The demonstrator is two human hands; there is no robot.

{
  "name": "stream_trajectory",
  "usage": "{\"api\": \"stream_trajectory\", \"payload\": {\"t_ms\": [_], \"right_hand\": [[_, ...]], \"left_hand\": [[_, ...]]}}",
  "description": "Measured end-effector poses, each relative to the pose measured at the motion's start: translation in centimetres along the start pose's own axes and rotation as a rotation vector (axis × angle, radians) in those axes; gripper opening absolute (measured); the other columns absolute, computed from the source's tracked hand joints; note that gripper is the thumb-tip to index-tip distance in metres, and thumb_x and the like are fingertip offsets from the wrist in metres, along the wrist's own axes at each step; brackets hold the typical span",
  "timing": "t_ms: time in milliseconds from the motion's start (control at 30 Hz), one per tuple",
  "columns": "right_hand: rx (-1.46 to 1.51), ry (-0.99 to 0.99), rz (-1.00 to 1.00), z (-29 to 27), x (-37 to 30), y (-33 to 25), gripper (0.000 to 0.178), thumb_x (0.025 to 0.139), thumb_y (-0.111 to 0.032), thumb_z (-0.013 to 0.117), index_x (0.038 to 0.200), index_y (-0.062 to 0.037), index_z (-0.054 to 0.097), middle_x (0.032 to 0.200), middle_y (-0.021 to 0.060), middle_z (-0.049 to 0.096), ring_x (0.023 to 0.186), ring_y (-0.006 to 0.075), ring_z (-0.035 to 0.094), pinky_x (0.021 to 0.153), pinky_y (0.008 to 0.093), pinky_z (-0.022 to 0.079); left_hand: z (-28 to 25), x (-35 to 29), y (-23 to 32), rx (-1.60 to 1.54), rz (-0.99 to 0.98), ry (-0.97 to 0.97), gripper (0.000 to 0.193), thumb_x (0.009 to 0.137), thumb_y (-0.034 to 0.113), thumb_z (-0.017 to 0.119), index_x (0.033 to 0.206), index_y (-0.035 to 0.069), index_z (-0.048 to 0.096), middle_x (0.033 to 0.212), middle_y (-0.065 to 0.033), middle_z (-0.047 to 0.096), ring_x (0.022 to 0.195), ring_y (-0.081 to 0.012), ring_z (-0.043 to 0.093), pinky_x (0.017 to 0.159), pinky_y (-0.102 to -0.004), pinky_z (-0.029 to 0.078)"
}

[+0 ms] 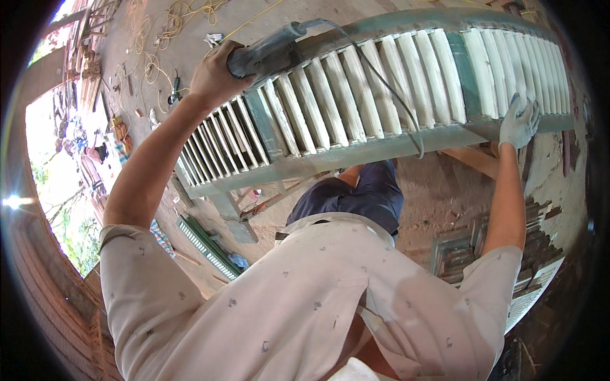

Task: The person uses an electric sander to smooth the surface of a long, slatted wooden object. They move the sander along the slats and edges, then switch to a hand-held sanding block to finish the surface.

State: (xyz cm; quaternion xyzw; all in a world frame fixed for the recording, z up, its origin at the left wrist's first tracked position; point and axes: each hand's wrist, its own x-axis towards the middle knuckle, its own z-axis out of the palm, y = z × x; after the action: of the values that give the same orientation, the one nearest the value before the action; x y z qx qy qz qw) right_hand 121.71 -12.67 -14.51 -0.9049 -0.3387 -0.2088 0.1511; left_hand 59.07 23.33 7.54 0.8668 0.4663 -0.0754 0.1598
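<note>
Across the upper middle of the head view lies a long louvered shutter (372, 141), its frame green-grey and its many slats whitish. My left hand (219, 71), bare, is wrapped round the wide end of a grey corded power tool (270, 49) at the shutter's far rail. The tool's underside and working face are hidden. Its dark cord (389, 87) loops over the slats and hangs past the near rail. My right hand (520, 122), in a pale glove, lies with fingers stretched out on the slats and near rail toward the shutter's right end.
A support leg (232, 213) shows below the shutter. Yellow cord (181, 22) lies tangled on the floor at the far left. Another green louvered panel (206, 244) rests on the floor at lower left. Stacked wooden frames (467, 251) lie at right, beside my right arm.
</note>
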Motion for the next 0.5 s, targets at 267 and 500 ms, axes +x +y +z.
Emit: {"api": "stream_trajectory", "payload": {"t_ms": [267,500], "right_hand": [[0.053,0.002,-0.002,-0.4,0.0,-0.5,0.066,0.106,-0.061,0.058,0.144,-0.0086,0.07,0.162,0.0162,0.057,0.153,0.0387,0.049,0.128,0.0518,0.034],[0.052,0.03,-0.013,-1.0,0.1,-1.2,0.06,0.105,-0.057,0.061,0.14,-0.0093,0.07,0.16,0.0158,0.06,0.148,0.0384,0.054,0.127,0.0527,0.036]], "left_hand": [[0.0,2.0,3.0,0.013,0.085,0.02,0.066,0.077,0.034,0.093,0.134,0.013,0.066,0.117,-0.0179,0.079,0.107,-0.0386,0.078,0.097,-0.048,0.062],[0.5,4.2,5.9,0.047,0.105,-0.007,0.062,0.077,0.031,0.096,0.13,0.014,0.068,0.117,-0.0128,0.08,0.108,-0.0333,0.079,0.095,-0.0437,0.062]]}}
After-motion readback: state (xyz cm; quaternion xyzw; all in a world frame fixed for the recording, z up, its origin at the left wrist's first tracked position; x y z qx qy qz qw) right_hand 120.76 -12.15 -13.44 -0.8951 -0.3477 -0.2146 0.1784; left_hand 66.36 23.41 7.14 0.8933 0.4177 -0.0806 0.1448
